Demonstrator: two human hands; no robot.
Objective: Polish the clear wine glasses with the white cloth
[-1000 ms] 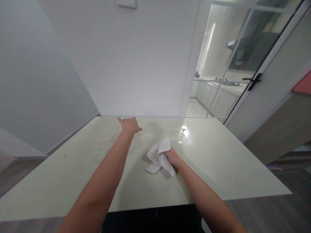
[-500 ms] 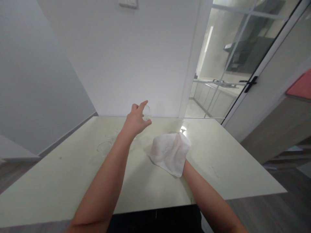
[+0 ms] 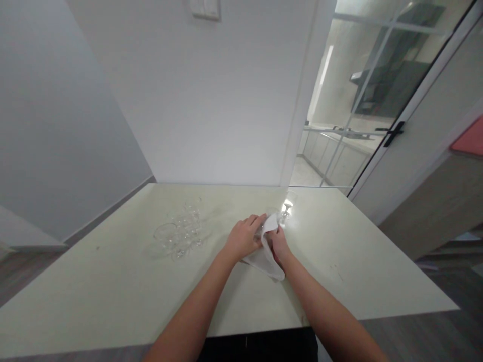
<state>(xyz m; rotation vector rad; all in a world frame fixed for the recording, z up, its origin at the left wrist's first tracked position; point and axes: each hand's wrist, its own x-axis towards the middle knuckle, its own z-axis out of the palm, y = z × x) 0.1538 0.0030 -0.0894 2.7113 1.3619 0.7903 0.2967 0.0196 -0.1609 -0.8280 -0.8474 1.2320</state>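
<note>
Over the middle of the table, my left hand (image 3: pixel 244 237) is closed around a clear glass (image 3: pixel 259 232), most of it covered by fingers and cloth. My right hand (image 3: pixel 279 245) grips a white cloth (image 3: pixel 260 260), which is folded up against the glass. Both hands are close together, with the cloth between them and its lower corner hanging toward me. Just beyond the right hand stands a clear stemmed glass (image 3: pixel 287 207), with light shining through it. Farther left is a group of several clear glasses (image 3: pixel 184 229), their outlines overlapping and faint.
The pale table (image 3: pixel 113 291) meets a white wall (image 3: pixel 211 110) at its far edge. A glass-paned door (image 3: pixel 339 100) with a black handle (image 3: pixel 393 132) is at the far right. A red item (image 3: pixel 469 138) lies on a wooden unit beside it.
My left hand has come back from the far edge with the clear glass, moving right and toward me to the cloth. The cloth, spread over my right hand before, is now folded round the glass.
</note>
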